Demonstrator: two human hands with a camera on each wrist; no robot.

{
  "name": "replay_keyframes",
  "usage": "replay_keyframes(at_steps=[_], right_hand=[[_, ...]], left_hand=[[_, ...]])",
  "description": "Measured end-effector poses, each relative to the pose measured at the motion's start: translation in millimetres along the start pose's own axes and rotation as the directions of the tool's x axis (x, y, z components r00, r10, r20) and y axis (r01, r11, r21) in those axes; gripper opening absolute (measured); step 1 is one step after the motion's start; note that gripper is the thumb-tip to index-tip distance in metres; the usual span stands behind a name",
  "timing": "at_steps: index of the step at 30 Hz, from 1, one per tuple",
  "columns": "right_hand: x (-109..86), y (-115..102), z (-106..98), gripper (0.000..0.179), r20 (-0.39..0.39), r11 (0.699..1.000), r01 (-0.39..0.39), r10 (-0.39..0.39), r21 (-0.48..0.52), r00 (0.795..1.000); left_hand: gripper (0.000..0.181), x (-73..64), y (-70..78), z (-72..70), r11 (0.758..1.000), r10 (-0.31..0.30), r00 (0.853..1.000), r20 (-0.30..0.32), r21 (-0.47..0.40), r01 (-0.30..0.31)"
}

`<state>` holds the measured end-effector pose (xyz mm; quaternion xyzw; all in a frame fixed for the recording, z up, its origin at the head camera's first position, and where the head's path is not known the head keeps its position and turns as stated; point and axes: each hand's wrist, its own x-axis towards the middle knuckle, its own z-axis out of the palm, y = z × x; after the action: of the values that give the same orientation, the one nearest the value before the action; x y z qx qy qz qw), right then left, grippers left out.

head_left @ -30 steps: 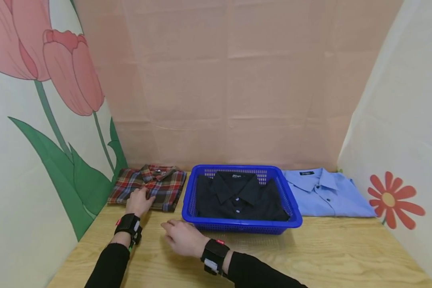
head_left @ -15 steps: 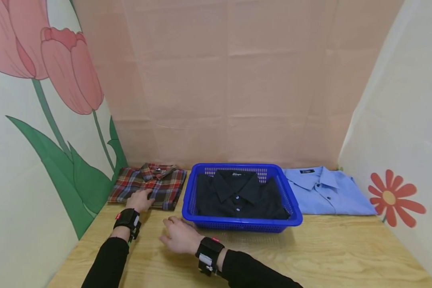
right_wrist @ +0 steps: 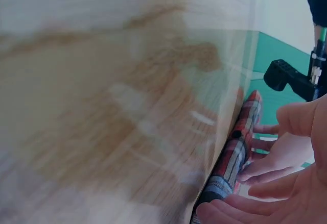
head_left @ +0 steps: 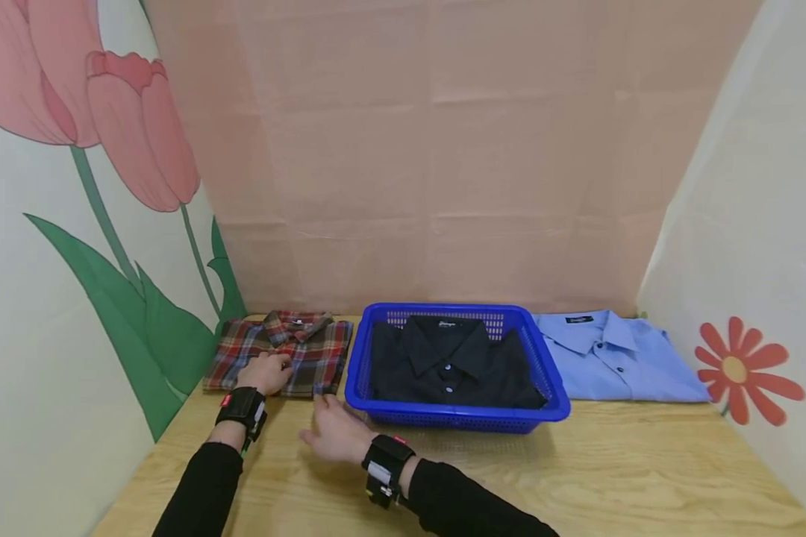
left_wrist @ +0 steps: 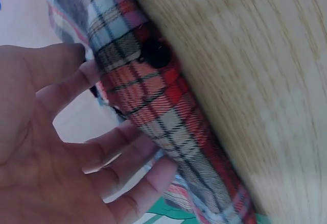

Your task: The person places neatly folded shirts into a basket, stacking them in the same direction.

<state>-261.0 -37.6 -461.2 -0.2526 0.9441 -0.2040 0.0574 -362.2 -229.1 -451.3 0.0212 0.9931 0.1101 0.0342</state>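
2 hands (head_left: pixel 266 373) touch the folded plaid shirt (head_left: pixel 319 362) beside the basket (head_left: pixel 457 413).

Head camera peers forward and down from behind the left hand (head_left: pixel 265 373) and right hand (head_left: pixel 339 432), farthest back; left-wrist view sits close, palm side, facing the plaid shirt (left_wrist: pixel 158 99) there; right-wrist view looks past its own palm, sharing shirt and left hand.

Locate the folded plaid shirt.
In the head view, the plaid shirt lies left of the blue plastic basket, with the left hand touching it.
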Motion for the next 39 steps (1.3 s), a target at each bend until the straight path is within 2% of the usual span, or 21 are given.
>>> replay_keyframes(at_steps=[4, 8, 11, 14, 16, 20, 23, 27, 30, 33, 39], right_hand=[[4.4, -0.3, 0.4, 0.075, -0.013, 0.998, -0.044, 0.044, 0.039, 0.999], [10.8, 0.4, 4.3, 0.081, 0.000, 0.989, -0.100, 0.101, 0.106, 0.995], [16.6, 1.9, 7.3, 0.083, -0.007, 0.972, -0.126, 0.130, 0.198, 0.992], [20.9, 3.2, 8.6, 0.085, 0.001, 0.942, -0.142, 0.149, 0.304, 0.989], [22.7, 4.2, 9.7, 0.086, 0.013, 0.922, -0.158, 0.165, 0.354, 0.986], [24.5, 5.5, 10.2, 0.085, 0.028, 0.897, -0.181, 0.185, 0.402, 0.982], [26.3, 6.6, 10.2, 0.085, 0.031, 0.883, -0.203, 0.210, 0.424, 0.977], [29.7, 8.4, 8.1, 0.086, 0.032, 0.862, -0.254, 0.267, 0.438, 0.963], [31.5, 10.0, 5.9, 0.084, 0.029, 0.849, -0.295, 0.315, 0.438, 0.949], [32.5, 11.7, 5.2, 0.083, 0.035, 0.824, -0.316, 0.341, 0.470, 0.940], [31.7, 14.4, 4.0, 0.074, 0.009, 0.809, -0.286, 0.328, 0.513, 0.945]], left_hand=[[0.037, -1.1, 4.8, -0.8, 1.000, 0.016, 1.000, 0.001, 0.002, -0.016], [0.038, -1.1, 0.4, -2.5, 0.999, 0.028, 1.000, 0.003, -0.033, -0.028], [0.038, -1.1, -7.0, -5.0, 0.996, 0.023, 1.000, -0.006, -0.084, -0.024], [0.036, -2.1, -15.5, -5.4, 0.994, -0.005, 0.999, -0.031, -0.112, 0.002], [0.046, -2.7, -22.1, -3.8, 0.994, -0.048, 0.996, -0.069, -0.098, 0.041], [0.061, -5.1, -33.1, -1.3, 0.981, -0.188, 0.977, -0.097, -0.076, 0.181], [0.067, -7.3, -41.3, -0.8, 0.958, -0.280, 0.958, -0.068, -0.086, 0.274], [0.073, -11.1, -50.5, -4.1, 0.939, -0.327, 0.945, -0.009, -0.114, 0.324], [0.079, -13.0, -54.9, -8.5, 0.939, -0.322, 0.946, 0.028, -0.114, 0.323], [0.080, -14.7, -57.5, -12.3, 0.948, -0.298, 0.953, 0.056, -0.102, 0.302], [0.074, -15.7, -65.1, -15.1, 0.965, -0.229, 0.972, 0.058, -0.117, 0.234]])
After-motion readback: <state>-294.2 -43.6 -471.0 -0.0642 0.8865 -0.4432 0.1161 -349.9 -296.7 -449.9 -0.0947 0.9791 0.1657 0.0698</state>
